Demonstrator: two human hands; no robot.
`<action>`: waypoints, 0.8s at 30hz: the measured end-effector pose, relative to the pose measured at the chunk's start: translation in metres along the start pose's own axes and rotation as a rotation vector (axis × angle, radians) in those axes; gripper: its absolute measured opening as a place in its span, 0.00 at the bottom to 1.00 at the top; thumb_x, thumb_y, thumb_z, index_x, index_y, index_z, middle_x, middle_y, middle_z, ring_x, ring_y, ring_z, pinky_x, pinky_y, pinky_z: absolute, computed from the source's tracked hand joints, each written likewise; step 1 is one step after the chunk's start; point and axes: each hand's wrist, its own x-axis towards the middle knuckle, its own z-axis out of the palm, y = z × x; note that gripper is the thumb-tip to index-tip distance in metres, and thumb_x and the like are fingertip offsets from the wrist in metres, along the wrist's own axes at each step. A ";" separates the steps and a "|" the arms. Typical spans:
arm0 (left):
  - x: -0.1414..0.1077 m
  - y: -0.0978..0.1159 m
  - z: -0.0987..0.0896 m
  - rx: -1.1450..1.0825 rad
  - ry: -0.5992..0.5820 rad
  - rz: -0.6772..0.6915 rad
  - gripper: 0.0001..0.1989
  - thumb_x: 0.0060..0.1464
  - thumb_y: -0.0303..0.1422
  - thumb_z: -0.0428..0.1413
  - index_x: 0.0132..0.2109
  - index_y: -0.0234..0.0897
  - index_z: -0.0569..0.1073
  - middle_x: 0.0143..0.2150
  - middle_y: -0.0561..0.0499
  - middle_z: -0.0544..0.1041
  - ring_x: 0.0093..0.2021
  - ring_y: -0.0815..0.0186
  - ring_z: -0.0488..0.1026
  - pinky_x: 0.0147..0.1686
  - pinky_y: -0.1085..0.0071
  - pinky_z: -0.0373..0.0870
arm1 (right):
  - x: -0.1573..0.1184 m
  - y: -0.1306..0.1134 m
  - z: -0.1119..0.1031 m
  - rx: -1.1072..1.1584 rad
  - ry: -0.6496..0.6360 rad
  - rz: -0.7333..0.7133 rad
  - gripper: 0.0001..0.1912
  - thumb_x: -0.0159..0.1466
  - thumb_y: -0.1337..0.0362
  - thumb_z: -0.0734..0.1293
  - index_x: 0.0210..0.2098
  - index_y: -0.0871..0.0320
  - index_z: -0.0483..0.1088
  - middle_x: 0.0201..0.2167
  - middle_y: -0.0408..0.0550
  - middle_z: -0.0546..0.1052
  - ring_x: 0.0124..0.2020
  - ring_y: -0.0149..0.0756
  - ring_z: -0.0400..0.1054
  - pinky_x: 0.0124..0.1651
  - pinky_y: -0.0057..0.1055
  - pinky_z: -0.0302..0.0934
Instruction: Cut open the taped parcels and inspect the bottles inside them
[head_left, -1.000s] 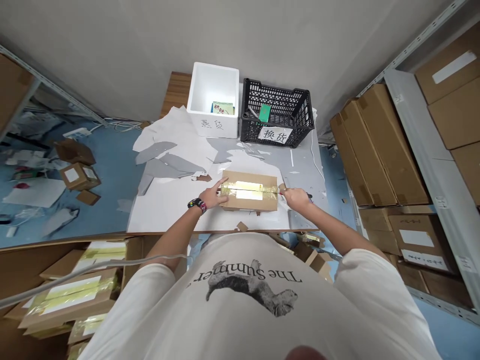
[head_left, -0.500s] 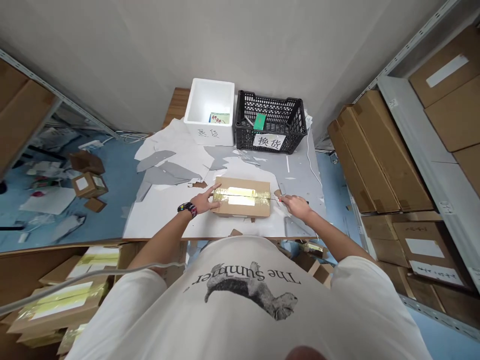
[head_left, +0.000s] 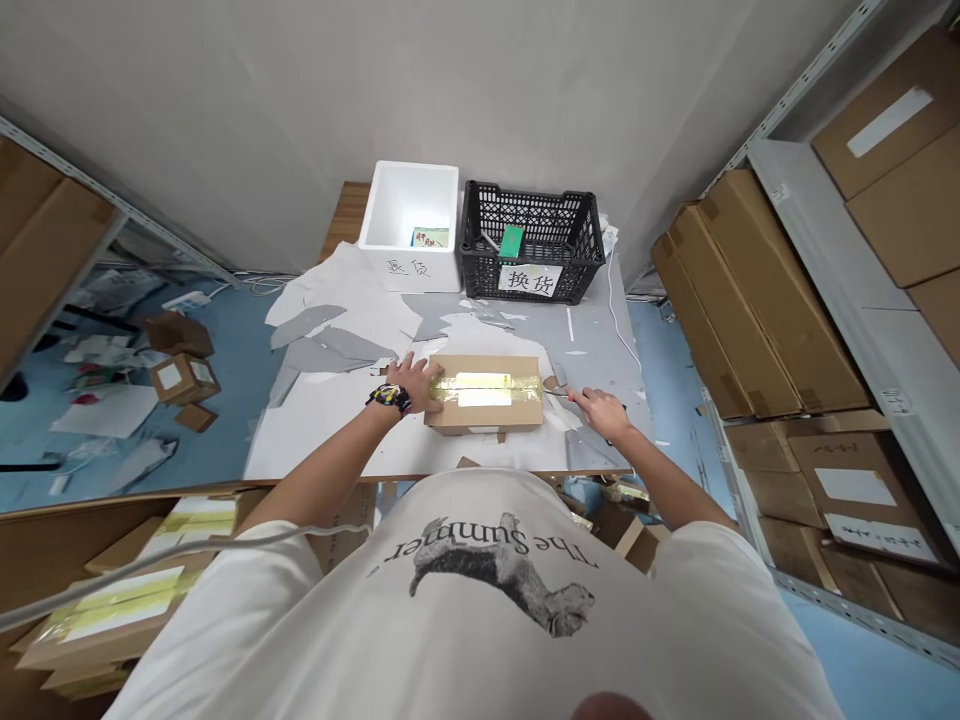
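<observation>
A taped cardboard box (head_left: pixel 487 418) lies on the worktable in front of me, with a white label and yellowish clear tape along its top. My left hand (head_left: pixel 415 382) rests against its left end, fingers spread and a patterned watch or band on the wrist. On the other side, my right hand (head_left: pixel 601 412) is closed around the handle of a knife (head_left: pixel 559 393). Its thin blade points left at the box's right end, close to the tape. Whether the tip touches the box is too small to tell.
Behind the box stand a white foam box (head_left: pixel 412 268) and a black plastic crate (head_left: pixel 532 280) holding a green item. Torn grey-white sheeting (head_left: pixel 337 345) covers the table. Taped cartons (head_left: pixel 120 600) fill a large box at left front; shelved cartons (head_left: pixel 750 290) stand at right.
My left hand has shifted up on the box's left end, its fingers more spread. The right hand with the knife has drawn slightly right, so the blade now sits at the box's right end.
</observation>
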 end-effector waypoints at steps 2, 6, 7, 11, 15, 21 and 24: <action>-0.001 0.000 -0.003 0.015 -0.009 -0.011 0.51 0.53 0.56 0.71 0.80 0.50 0.71 0.83 0.33 0.67 0.86 0.23 0.50 0.77 0.25 0.51 | -0.012 0.011 0.013 0.093 0.004 0.082 0.30 0.83 0.66 0.57 0.80 0.46 0.70 0.59 0.59 0.83 0.55 0.49 0.78 0.55 0.36 0.68; 0.007 0.018 -0.006 0.047 0.077 0.033 0.43 0.58 0.51 0.71 0.78 0.46 0.75 0.86 0.34 0.63 0.88 0.25 0.46 0.79 0.23 0.46 | -0.016 0.010 0.035 0.599 0.252 0.259 0.26 0.81 0.59 0.61 0.74 0.50 0.75 0.61 0.56 0.85 0.54 0.47 0.81 0.57 0.38 0.73; 0.012 0.031 -0.007 0.032 0.124 0.071 0.42 0.61 0.50 0.70 0.78 0.45 0.75 0.87 0.35 0.61 0.88 0.27 0.46 0.80 0.25 0.45 | -0.009 0.001 0.038 0.796 0.331 0.301 0.25 0.80 0.57 0.62 0.72 0.53 0.76 0.60 0.56 0.86 0.50 0.47 0.82 0.55 0.38 0.75; 0.042 0.094 -0.004 -0.114 0.208 0.272 0.48 0.68 0.51 0.66 0.87 0.48 0.61 0.90 0.39 0.54 0.88 0.36 0.50 0.82 0.32 0.49 | 0.041 -0.069 0.040 1.480 0.419 0.463 0.31 0.75 0.43 0.64 0.64 0.59 0.76 0.47 0.54 0.87 0.28 0.36 0.74 0.36 0.35 0.75; 0.065 0.130 0.010 -0.165 0.214 0.296 0.50 0.65 0.56 0.68 0.87 0.55 0.61 0.86 0.38 0.63 0.82 0.33 0.60 0.81 0.30 0.47 | 0.075 -0.128 0.040 1.603 0.485 0.461 0.30 0.69 0.39 0.67 0.56 0.56 0.77 0.34 0.43 0.81 0.27 0.34 0.71 0.31 0.30 0.70; 0.075 0.128 0.027 -0.125 0.303 0.324 0.44 0.71 0.56 0.62 0.87 0.56 0.62 0.80 0.36 0.71 0.76 0.36 0.67 0.81 0.33 0.46 | 0.062 -0.123 0.040 1.714 0.303 0.317 0.31 0.66 0.40 0.71 0.56 0.56 0.79 0.34 0.42 0.79 0.27 0.35 0.72 0.33 0.33 0.71; 0.074 0.128 0.026 -0.079 0.308 0.348 0.39 0.77 0.54 0.55 0.88 0.54 0.61 0.83 0.34 0.67 0.79 0.36 0.64 0.80 0.31 0.45 | 0.045 -0.103 0.038 1.529 0.293 0.313 0.33 0.75 0.41 0.64 0.64 0.59 0.78 0.39 0.49 0.83 0.31 0.39 0.75 0.36 0.36 0.74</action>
